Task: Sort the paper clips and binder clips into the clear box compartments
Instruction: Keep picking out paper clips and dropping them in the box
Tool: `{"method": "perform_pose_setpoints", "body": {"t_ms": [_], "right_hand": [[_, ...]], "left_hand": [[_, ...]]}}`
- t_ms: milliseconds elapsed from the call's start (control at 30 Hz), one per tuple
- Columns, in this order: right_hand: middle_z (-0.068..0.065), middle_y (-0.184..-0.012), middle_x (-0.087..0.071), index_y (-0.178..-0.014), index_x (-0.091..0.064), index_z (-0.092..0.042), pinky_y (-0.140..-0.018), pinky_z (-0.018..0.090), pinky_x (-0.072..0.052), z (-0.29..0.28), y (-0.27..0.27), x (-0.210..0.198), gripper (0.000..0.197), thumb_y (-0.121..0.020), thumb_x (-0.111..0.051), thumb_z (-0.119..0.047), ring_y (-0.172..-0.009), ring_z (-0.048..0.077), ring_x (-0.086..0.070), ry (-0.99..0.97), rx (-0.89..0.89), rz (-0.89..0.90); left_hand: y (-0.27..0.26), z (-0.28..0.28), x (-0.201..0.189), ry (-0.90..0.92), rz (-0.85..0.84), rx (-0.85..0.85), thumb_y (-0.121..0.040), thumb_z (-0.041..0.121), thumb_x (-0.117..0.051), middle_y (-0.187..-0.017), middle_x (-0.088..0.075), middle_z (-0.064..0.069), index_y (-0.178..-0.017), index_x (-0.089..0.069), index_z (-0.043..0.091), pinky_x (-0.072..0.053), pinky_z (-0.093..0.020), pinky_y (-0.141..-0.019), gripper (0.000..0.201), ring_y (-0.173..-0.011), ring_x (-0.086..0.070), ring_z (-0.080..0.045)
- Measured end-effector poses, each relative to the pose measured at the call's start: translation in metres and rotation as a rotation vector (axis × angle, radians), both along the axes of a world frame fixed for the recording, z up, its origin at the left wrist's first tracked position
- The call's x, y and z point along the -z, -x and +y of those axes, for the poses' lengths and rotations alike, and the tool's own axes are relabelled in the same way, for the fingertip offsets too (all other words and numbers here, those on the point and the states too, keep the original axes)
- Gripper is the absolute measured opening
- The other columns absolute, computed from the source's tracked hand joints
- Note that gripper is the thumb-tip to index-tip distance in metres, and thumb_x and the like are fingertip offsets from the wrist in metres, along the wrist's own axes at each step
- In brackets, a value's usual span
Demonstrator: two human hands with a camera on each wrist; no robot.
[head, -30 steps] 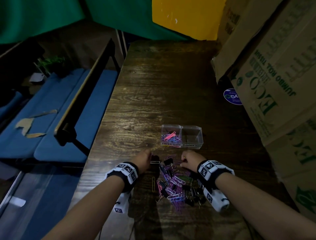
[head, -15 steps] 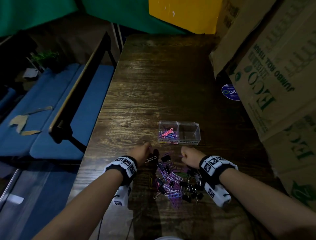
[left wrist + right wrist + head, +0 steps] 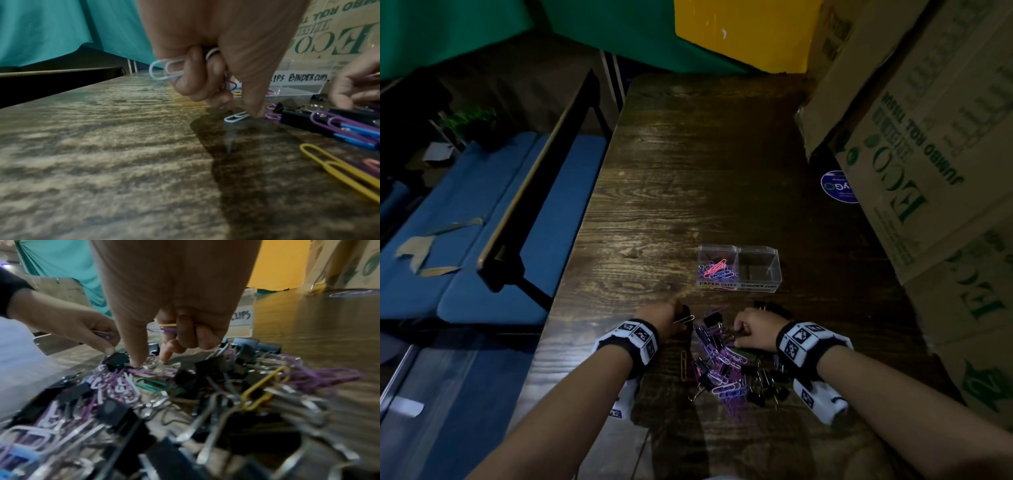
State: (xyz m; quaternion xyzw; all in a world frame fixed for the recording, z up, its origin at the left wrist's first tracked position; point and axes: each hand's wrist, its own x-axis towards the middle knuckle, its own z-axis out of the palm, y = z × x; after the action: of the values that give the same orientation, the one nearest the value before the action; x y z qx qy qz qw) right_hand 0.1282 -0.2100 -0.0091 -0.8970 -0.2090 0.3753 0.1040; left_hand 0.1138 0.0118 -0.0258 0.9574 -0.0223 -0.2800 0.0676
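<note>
A pile of coloured paper clips and black binder clips (image 3: 726,363) lies on the wooden table (image 3: 688,192), just in front of the clear two-compartment box (image 3: 738,268). Its left compartment holds several paper clips; the right one looks empty. My left hand (image 3: 666,317) grips a white paper clip (image 3: 166,69) in curled fingers, and its thumb tip touches another white clip (image 3: 236,116) on the table. My right hand (image 3: 751,329) holds purple and yellow paper clips (image 3: 167,329) in curled fingers, its thumb and index tips down at the pile's far edge (image 3: 144,368).
Large cardboard boxes (image 3: 928,154) stack along the table's right side. A blue round sticker (image 3: 839,186) lies on the table by them. A blue bench (image 3: 482,222) stands left of the table. A single yellow paper clip (image 3: 683,364) lies left of the pile.
Both hands stay at the pile's far edge. The left hand has lifted a white clip off the table into its fingers. The head view has shifted slightly.
</note>
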Motion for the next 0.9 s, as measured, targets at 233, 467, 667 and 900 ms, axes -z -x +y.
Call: {"method": "perform_pose_setpoints", "body": {"t_ms": [233, 467, 667, 900], "right_hand": [[0.010, -0.122, -0.057, -0.113, -0.058, -0.010, -0.090, 0.034, -0.046, 0.016, 0.007, 0.007, 0.029, -0.090, -0.059, -0.028, -0.111, 0.026, -0.057, 0.088, -0.094, -0.021], [0.008, -0.102, -0.052, -0.090, -0.047, -0.014, -0.078, 0.035, -0.046, 0.009, 0.008, 0.001, 0.004, -0.090, -0.049, -0.018, -0.090, 0.024, -0.054, 0.121, -0.158, -0.057], [0.003, -0.098, -0.055, -0.118, -0.049, -0.017, -0.057, 0.026, -0.038, -0.009, -0.003, -0.013, 0.025, -0.093, -0.050, -0.017, -0.075, 0.017, -0.051, 0.043, 0.045, -0.040], [0.002, -0.086, -0.055, -0.089, -0.051, -0.016, -0.065, 0.024, -0.038, -0.005, 0.007, -0.013, 0.020, -0.095, -0.034, -0.008, -0.076, 0.018, -0.051, 0.007, 0.154, 0.020]], "left_hand": [[-0.001, -0.006, 0.002, -0.035, 0.014, 0.040, -0.092, 0.033, -0.056, -0.132, -0.050, -0.014, -0.121, -0.057, 0.012, -0.047, -0.040, -0.096, 0.036, -0.116, -0.057, -0.034], [0.002, -0.002, -0.001, -0.029, 0.000, 0.056, -0.096, 0.025, -0.047, -0.127, -0.060, -0.016, -0.126, -0.050, 0.008, -0.047, -0.038, -0.092, 0.035, -0.114, -0.059, -0.032], [0.017, 0.005, -0.007, 0.070, 0.025, -0.027, -0.101, 0.031, -0.034, -0.126, -0.061, -0.019, -0.129, -0.046, 0.008, -0.045, -0.036, -0.096, 0.038, -0.114, -0.059, -0.032], [0.028, 0.000, -0.014, 0.030, 0.110, 0.033, -0.104, 0.033, -0.027, -0.123, -0.062, -0.019, -0.123, -0.056, 0.004, -0.046, -0.036, -0.094, 0.045, -0.112, -0.060, -0.031]]}}
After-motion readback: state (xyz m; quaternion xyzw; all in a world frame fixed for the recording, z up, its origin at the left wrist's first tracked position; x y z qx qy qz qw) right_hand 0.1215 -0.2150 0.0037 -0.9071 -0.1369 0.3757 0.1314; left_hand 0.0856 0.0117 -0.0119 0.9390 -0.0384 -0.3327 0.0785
